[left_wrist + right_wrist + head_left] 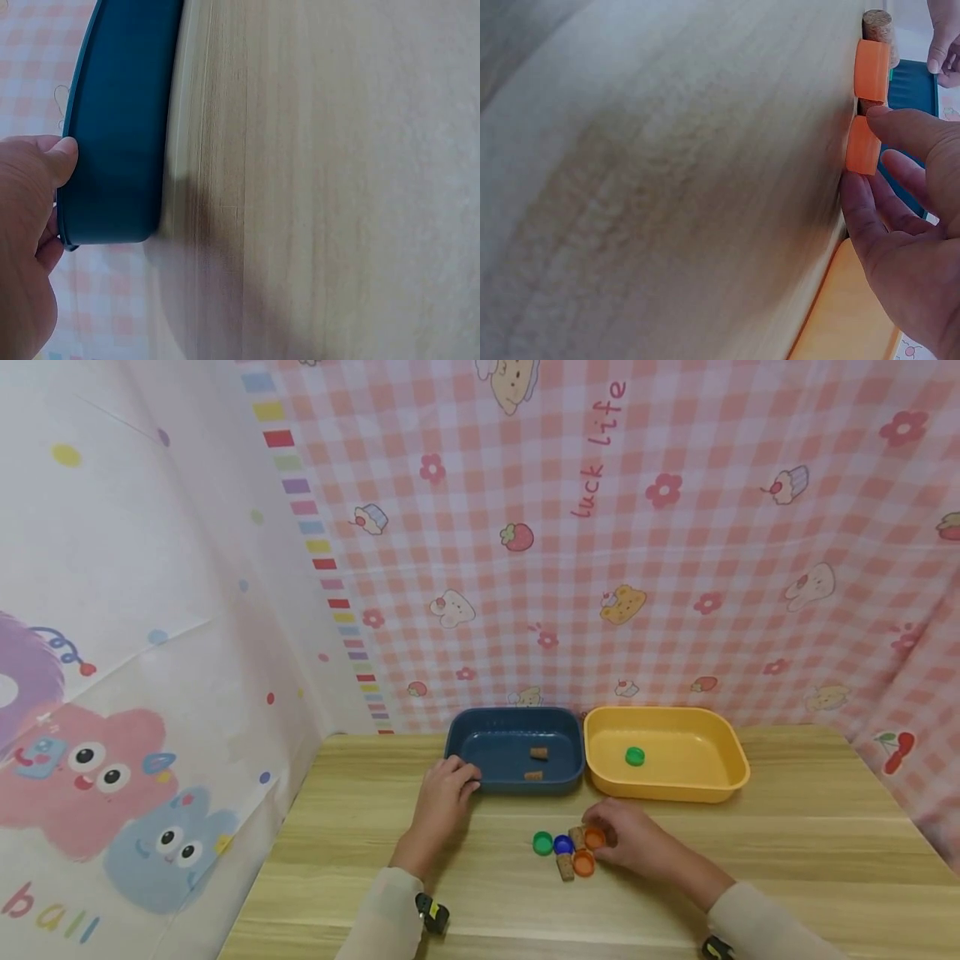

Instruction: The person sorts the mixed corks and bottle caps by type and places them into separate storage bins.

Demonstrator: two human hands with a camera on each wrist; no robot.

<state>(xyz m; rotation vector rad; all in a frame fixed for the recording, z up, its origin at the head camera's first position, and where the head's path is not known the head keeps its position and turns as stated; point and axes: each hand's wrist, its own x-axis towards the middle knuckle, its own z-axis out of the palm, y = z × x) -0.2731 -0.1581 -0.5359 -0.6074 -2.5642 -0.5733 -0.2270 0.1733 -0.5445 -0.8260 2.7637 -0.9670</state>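
Note:
My left hand (444, 793) grips the near left corner of the dark blue tray (480, 781), thumb over the rim in the left wrist view. My right hand (633, 839) pinches an orange bottle cap (863, 146) between thumb and fingers, low at the tabletop. Right beside it lie a second orange cap (583, 863), a blue cap (562, 845), a green cap (542, 843) and two corks, one upper cork (576, 837) and one lower cork (565, 867). Two more corks lie in the blue tray, a far cork (538, 753) and a near cork (533, 775).
The yellow tray (675, 793) stands right of the blue one, its side close against it, with a green cap (635, 756) inside. Both trays sit at the back of the wooden table (360, 827), in front of a pink checked cloth (570, 585).

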